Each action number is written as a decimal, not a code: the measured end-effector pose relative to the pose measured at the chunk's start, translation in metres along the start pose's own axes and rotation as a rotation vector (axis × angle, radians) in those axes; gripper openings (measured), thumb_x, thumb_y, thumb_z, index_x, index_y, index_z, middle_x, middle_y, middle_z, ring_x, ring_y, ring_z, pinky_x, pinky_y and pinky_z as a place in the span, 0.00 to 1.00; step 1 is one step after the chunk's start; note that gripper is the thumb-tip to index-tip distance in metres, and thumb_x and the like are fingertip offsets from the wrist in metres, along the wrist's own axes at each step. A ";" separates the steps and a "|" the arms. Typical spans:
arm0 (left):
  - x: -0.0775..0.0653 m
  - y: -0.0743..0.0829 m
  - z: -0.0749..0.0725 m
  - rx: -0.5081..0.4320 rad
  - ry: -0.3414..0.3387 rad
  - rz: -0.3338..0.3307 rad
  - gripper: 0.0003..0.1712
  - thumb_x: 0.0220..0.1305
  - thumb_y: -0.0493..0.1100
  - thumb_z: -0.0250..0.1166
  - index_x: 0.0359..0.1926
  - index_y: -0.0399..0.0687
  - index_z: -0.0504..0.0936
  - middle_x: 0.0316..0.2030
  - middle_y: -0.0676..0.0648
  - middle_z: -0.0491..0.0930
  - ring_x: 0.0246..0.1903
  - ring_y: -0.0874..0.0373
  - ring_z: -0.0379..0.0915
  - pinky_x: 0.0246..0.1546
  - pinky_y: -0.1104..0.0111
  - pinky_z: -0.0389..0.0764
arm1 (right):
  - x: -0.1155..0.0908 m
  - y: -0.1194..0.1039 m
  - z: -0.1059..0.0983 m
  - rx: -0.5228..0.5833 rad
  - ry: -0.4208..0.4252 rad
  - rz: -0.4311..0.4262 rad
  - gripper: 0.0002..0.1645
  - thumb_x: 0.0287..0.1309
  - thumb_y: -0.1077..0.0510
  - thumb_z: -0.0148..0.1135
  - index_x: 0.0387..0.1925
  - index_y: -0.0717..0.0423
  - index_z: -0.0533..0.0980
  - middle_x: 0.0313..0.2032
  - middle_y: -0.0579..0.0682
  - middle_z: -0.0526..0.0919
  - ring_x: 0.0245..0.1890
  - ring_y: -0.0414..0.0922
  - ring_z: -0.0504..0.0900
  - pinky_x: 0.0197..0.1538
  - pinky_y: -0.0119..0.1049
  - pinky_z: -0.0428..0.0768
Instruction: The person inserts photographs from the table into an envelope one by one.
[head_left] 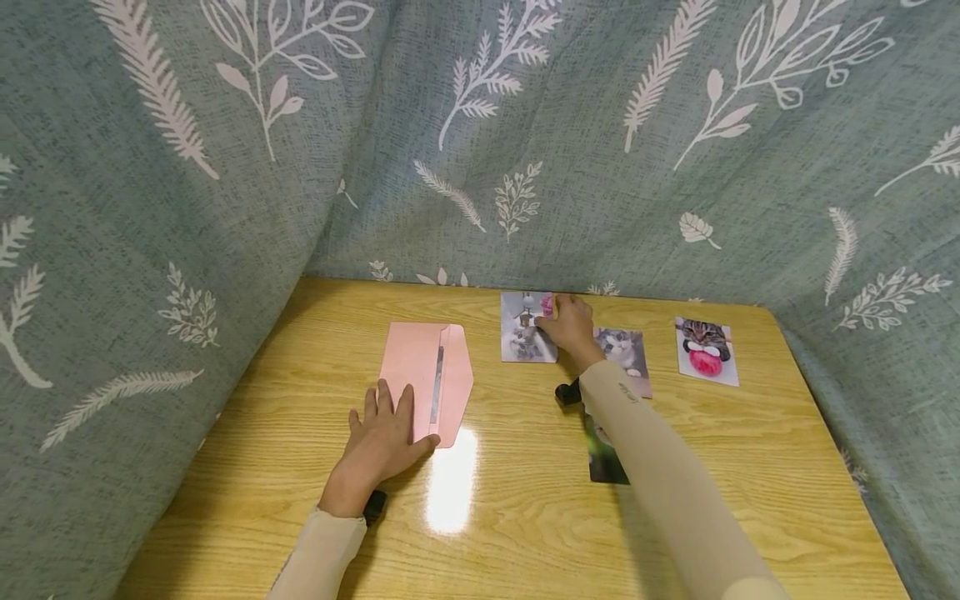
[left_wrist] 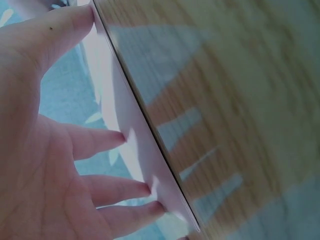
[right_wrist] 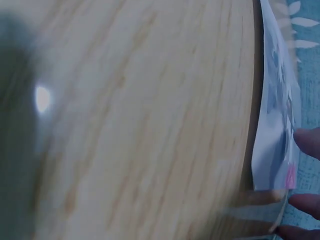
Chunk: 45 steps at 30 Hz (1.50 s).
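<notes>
My left hand (head_left: 381, 446) rests with spread fingers on the lower left of a pink envelope (head_left: 408, 354) lying on the table. The envelope's pointed flap faces right, and a strip of grey picture shows through its slit. In the left wrist view the fingertips touch the pink envelope (left_wrist: 131, 107). My right hand (head_left: 572, 329) reaches to the right side of a cat photo card (head_left: 525, 343) near the table's back edge. In the right wrist view the thumb touches the photo card (right_wrist: 275, 115), while other fingertips (right_wrist: 304, 204) lie just past its edge.
A grey-and-white cat photo (head_left: 624, 350) and a greenish photo (head_left: 606, 462) lie partly under my right forearm. Farther right is a tabby cat photo (head_left: 707, 352) with a pink ball. A patterned curtain (head_left: 570, 192) hangs behind the wooden table (head_left: 525, 517).
</notes>
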<state>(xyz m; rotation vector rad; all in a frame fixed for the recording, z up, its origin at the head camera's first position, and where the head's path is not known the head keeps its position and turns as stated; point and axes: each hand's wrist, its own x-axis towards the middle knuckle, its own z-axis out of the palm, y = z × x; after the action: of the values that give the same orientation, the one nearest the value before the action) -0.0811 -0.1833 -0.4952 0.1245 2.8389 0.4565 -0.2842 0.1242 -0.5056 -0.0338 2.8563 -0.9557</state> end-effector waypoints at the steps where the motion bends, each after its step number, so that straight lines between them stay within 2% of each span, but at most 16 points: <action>1: 0.000 0.000 0.000 0.000 0.001 0.001 0.55 0.64 0.66 0.64 0.77 0.36 0.53 0.73 0.20 0.39 0.72 0.24 0.36 0.60 0.27 0.49 | 0.000 0.000 0.001 -0.012 -0.004 0.015 0.41 0.65 0.44 0.64 0.70 0.63 0.65 0.71 0.69 0.58 0.72 0.67 0.49 0.68 0.61 0.57; 5: 0.000 -0.001 0.001 -0.003 0.000 -0.001 0.55 0.64 0.66 0.64 0.78 0.37 0.52 0.73 0.21 0.39 0.72 0.24 0.36 0.60 0.27 0.48 | 0.003 -0.002 0.005 -0.071 -0.009 0.040 0.44 0.63 0.38 0.65 0.70 0.60 0.65 0.72 0.68 0.56 0.72 0.65 0.50 0.67 0.61 0.59; 8: 0.001 -0.001 0.001 -0.009 0.001 0.002 0.55 0.64 0.66 0.64 0.78 0.37 0.52 0.73 0.21 0.39 0.72 0.24 0.35 0.60 0.27 0.48 | 0.003 -0.004 0.007 -0.084 0.004 0.051 0.45 0.62 0.38 0.66 0.70 0.59 0.66 0.72 0.68 0.56 0.72 0.65 0.49 0.67 0.61 0.59; 16: 0.000 -0.001 0.000 -0.006 0.007 0.007 0.55 0.65 0.65 0.64 0.77 0.36 0.53 0.72 0.20 0.39 0.71 0.24 0.36 0.60 0.27 0.48 | 0.003 -0.010 0.007 -0.009 0.013 0.089 0.44 0.61 0.42 0.69 0.70 0.60 0.66 0.71 0.67 0.56 0.73 0.64 0.47 0.68 0.61 0.56; 21: -0.001 -0.001 0.000 -0.005 0.002 0.002 0.55 0.65 0.66 0.63 0.78 0.37 0.52 0.73 0.21 0.39 0.72 0.24 0.36 0.61 0.27 0.48 | 0.003 -0.013 0.005 0.015 0.002 0.135 0.38 0.59 0.43 0.70 0.64 0.60 0.71 0.69 0.67 0.58 0.72 0.64 0.48 0.68 0.60 0.56; 26: -0.001 -0.001 -0.001 -0.014 0.001 0.003 0.55 0.65 0.66 0.63 0.78 0.37 0.52 0.73 0.21 0.39 0.72 0.25 0.35 0.61 0.27 0.47 | 0.003 -0.018 0.003 0.036 0.017 0.187 0.33 0.54 0.43 0.75 0.53 0.60 0.76 0.65 0.67 0.61 0.68 0.64 0.53 0.64 0.58 0.61; 35: -0.002 -0.001 -0.001 -0.006 0.016 0.009 0.55 0.64 0.66 0.64 0.77 0.36 0.53 0.73 0.21 0.40 0.72 0.24 0.36 0.61 0.27 0.48 | 0.004 -0.021 0.002 0.024 0.027 0.211 0.37 0.51 0.41 0.76 0.49 0.61 0.70 0.62 0.68 0.61 0.65 0.64 0.55 0.62 0.57 0.62; 38: -0.002 -0.001 -0.001 -0.010 0.014 0.009 0.55 0.64 0.66 0.64 0.78 0.37 0.53 0.73 0.21 0.40 0.72 0.24 0.36 0.61 0.27 0.48 | 0.004 -0.021 0.002 0.020 0.021 0.207 0.38 0.51 0.41 0.76 0.49 0.62 0.68 0.62 0.68 0.61 0.65 0.65 0.55 0.62 0.57 0.61; 45: -0.001 -0.003 0.001 -0.012 0.007 0.006 0.56 0.64 0.67 0.63 0.78 0.38 0.51 0.73 0.22 0.39 0.72 0.25 0.35 0.62 0.28 0.47 | 0.006 -0.022 0.000 -0.044 -0.020 0.192 0.48 0.51 0.40 0.74 0.64 0.63 0.66 0.66 0.70 0.58 0.67 0.67 0.53 0.65 0.58 0.60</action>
<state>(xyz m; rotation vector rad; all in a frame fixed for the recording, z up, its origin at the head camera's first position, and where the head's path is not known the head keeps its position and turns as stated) -0.0804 -0.1861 -0.4970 0.1289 2.8424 0.4764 -0.2909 0.1062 -0.4931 0.2214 2.7990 -0.8486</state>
